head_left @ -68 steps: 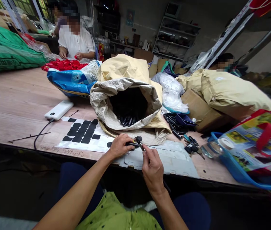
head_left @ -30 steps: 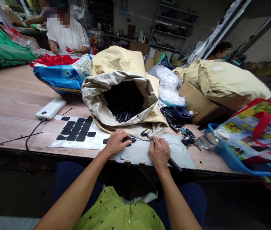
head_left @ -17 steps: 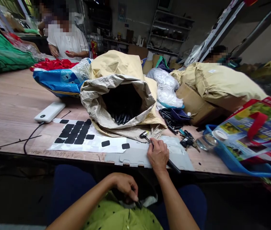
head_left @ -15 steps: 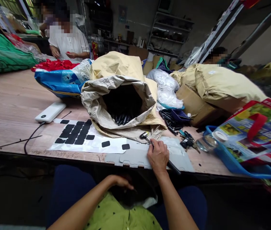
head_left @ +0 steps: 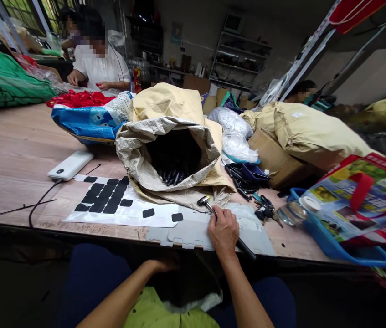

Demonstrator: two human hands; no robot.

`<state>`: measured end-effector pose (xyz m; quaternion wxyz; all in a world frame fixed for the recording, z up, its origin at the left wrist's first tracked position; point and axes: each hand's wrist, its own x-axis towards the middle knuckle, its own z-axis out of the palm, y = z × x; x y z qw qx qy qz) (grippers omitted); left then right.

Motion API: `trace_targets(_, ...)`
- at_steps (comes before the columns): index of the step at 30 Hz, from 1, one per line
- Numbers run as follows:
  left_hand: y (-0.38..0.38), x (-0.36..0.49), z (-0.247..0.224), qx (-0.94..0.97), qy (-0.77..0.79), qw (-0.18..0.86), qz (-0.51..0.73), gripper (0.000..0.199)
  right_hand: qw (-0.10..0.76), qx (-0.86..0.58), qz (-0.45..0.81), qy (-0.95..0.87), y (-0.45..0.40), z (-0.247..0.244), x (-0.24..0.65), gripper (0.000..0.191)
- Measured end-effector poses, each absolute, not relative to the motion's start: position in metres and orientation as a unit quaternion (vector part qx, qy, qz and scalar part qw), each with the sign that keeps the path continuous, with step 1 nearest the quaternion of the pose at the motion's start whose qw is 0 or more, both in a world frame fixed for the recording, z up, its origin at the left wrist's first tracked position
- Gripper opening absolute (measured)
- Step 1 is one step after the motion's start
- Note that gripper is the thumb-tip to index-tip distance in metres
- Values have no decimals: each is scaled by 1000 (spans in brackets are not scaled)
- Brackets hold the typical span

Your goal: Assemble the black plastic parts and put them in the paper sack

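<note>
My right hand (head_left: 224,231) is closed around the handle of a small hammer (head_left: 206,203), which lies over a grey board (head_left: 186,232) at the table's front edge. Below the edge, over my lap, my left hand (head_left: 168,261) is in dark shadow beside a dark opening with a pale rim; its fingers are hidden. Beyond the hammer, an open paper-lined sack (head_left: 131,146) lies on its side with black pen-like parts (head_left: 174,176) inside. To the left, black rounded pieces (head_left: 104,196) cover part of a white sheet (head_left: 158,220).
A white power bank (head_left: 70,165) with a cable lies at left. Keys (head_left: 264,208), black parts, a clear bottle (head_left: 293,213) and a blue basket (head_left: 346,248) stand at right. Behind are a blue bag (head_left: 86,120) and a person (head_left: 100,68) holding something red.
My left hand has gone deeper into the shadow over my lap, its fingers now out of sight. My right hand keeps its hold on the hammer. The camera view has shifted slightly.
</note>
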<state>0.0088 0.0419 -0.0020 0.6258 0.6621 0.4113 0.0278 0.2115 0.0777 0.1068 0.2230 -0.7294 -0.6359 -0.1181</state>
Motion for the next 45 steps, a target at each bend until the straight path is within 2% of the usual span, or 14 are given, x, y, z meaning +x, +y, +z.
trace_targets(3,49,13,63,629,212,741,-97,38,219,-728,-118,-639,78,106,212,29)
trace_targets(4,57,12,92,615,131,771,-106,45,219,-727,-118,-640,78,106,212,28)
trace_targets(6,85,6,148,634,104,766,-27,52,221,-727,-115,-640,78,106,212,28)
trace_targets(8,124,-1,190,702,221,667,115,44,225,-730,-109,-636,78,107,211,28)
trace_targets(10,166,-3,210,729,421,477,255,37,225,-733,-100,-635,78,107,211,28)
trace_targets(12,200,0,211,701,584,292,288,31,222,-735,-89,-634,76,108,210,28)
trace_targets(14,222,6,203,676,674,192,229,26,222,-738,-84,-632,76,108,210,29)
trace_targets(18,231,16,190,662,728,140,105,29,215,-744,-80,-628,75,108,209,29)
trace_targets(22,223,15,190,660,739,93,97,31,205,-746,-81,-629,74,109,208,29)
trace_targets(28,216,8,192,681,721,69,106,30,214,-743,-73,-630,73,111,208,30)
trace_targets(31,207,-4,193,706,685,65,169,25,215,-742,-74,-630,74,112,209,30)
trace_targets(35,174,-25,180,771,542,174,286,22,218,-739,-81,-632,75,111,209,30)
trace_targets(38,148,-34,156,791,485,240,284,21,222,-737,-87,-632,75,109,209,29)
trace_targets(45,127,-32,115,798,486,221,279,25,227,-737,-92,-630,76,106,210,28)
